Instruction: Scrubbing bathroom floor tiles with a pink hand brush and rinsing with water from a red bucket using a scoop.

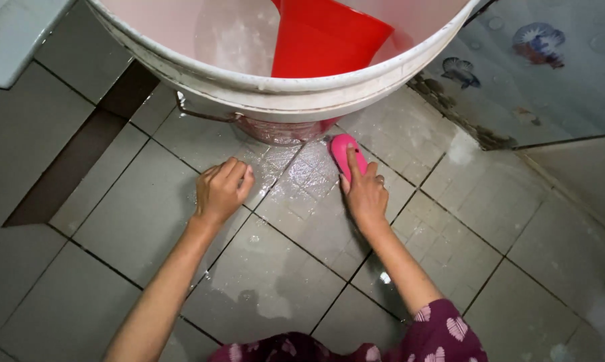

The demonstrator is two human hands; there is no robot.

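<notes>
Right hand (365, 193) grips a pink brush (346, 153) on the wet tiled floor (450, 248); left hand (222, 190) rests loosely curled, empty

We see soft, even light from above: faint shadows lie under both arms, wet glare spots shine on the tiled floor (302, 268) near its middle, and the white bucket rim (282, 94) bends with wide-angle distortion.

Your left hand (222, 190) rests palm-down, fingers curled under; your right hand (365, 194) grips closed, index finger extended forward, both arms outstretched.
</notes>
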